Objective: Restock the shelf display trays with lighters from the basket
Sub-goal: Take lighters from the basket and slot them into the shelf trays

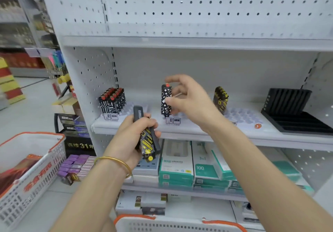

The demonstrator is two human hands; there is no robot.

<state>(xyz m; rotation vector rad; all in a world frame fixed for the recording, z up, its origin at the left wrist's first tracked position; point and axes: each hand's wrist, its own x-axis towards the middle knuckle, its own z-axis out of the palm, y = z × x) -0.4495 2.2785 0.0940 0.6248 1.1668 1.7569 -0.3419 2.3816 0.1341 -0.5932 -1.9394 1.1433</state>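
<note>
My left hand [133, 138] grips a bundle of black lighters with yellow print [147, 145] in front of the shelf edge. My right hand [187, 100] reaches to the middle clear display tray [182, 117] and holds a black lighter with white diamonds and a red top [165, 96] upright there, thumb on its side and index finger over its top. The left tray [129, 110] carries several black-and-white lighters with red tops [112, 100]. The right tray [243, 116] has a few yellow-and-black lighters [220, 99]. A white basket with orange handles [180, 225] sits below me.
An empty black slotted display stand [292, 110] is at the shelf's right end. Teal and white boxes [180, 165] fill the shelf below. A second white basket [30, 170] stands at the left, beside purple boxes [72, 165] on the floor.
</note>
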